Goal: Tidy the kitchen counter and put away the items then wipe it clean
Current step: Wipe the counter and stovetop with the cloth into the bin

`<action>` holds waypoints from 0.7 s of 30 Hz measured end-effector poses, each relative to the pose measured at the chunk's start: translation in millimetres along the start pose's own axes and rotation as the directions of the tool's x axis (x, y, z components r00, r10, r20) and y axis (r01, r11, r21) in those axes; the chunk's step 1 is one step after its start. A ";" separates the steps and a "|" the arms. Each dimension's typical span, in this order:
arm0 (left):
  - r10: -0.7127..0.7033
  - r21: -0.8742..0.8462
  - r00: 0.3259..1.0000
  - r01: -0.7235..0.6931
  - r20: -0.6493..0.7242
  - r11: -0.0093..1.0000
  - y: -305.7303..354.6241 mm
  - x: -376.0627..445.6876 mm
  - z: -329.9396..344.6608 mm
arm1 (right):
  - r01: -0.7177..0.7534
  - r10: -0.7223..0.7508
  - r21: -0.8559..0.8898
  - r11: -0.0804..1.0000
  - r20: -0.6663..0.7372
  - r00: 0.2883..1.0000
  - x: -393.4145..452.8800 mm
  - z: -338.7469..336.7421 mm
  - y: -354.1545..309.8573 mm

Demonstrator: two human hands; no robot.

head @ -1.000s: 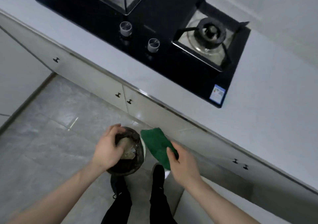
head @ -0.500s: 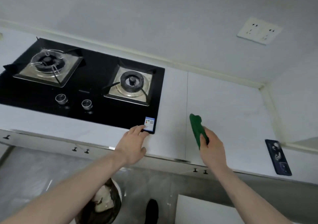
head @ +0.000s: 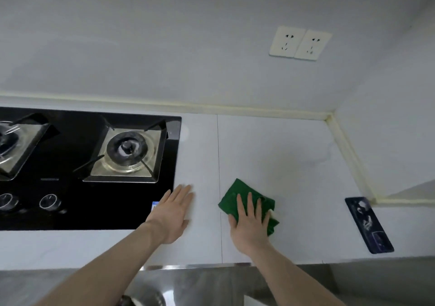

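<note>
A green cloth [head: 235,194] lies spread on the white counter [head: 294,164], just right of a seam in the surface. My right hand [head: 250,221] presses flat on the cloth with straight, spread fingers. My left hand [head: 173,214] rests flat on the counter beside the right edge of the black gas hob [head: 89,164], fingers straight, holding nothing. The two hands are about a hand's width apart.
A dark phone [head: 368,224] lies on the counter at the far right near the corner. Two wall sockets [head: 300,43] sit above. The hob has two burners and two knobs. The rim of a bin [head: 146,297] shows below the counter edge.
My view rose from the bin on the floor to the counter. The right hand carried the cloth up and laid it flat on the counter. The left hand left the bin and settled by the hob.
</note>
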State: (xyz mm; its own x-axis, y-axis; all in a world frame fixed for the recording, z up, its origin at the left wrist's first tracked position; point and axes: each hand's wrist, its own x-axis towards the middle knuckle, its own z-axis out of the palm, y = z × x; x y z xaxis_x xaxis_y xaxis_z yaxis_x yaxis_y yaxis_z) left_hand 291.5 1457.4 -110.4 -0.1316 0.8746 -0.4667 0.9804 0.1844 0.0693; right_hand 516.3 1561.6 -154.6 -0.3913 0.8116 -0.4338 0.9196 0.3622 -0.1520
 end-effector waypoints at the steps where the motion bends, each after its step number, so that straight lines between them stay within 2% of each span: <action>1: -0.013 0.048 1.000 0.012 0.025 0.999 -0.8 6.5 -2.4 | -0.014 0.014 0.002 1.000 -0.004 1.000 9.0 -6.2 8.5; 5: -0.118 0.213 0.987 0.093 0.106 0.973 0.2 34.9 -17.5 | -0.144 0.144 0.048 0.988 0.011 0.990 61.1 -38.0 63.4; 9: -0.164 0.231 0.972 0.123 0.170 0.965 5.3 57.5 -36.1 | -0.301 0.299 0.140 0.943 0.036 0.954 108.2 -74.0 121.1; 13: -0.171 0.263 0.971 0.124 0.166 0.957 7.7 76.4 -43.5 | -0.417 0.414 0.197 0.887 0.058 0.908 158.9 -109.8 163.6; 17: -0.163 0.266 0.975 0.118 0.154 0.957 8.6 86.5 -42.6 | -0.460 0.457 0.197 0.866 0.060 0.887 210.6 -130.3 154.3; 21: -0.153 0.258 0.973 0.105 0.174 0.961 0.6 87.0 -35.6 | -0.317 0.317 0.139 0.938 0.023 0.948 247.6 -132.9 86.0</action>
State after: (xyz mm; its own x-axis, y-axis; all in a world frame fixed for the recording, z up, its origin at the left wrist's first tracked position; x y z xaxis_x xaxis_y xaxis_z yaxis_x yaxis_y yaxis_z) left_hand 275.4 1549.6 -119.5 -0.2524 0.7448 -0.6177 0.9657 0.1534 -0.2095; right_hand 494.0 1854.6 -157.0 -0.0788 0.8736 -0.4802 0.9915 0.0188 -0.1284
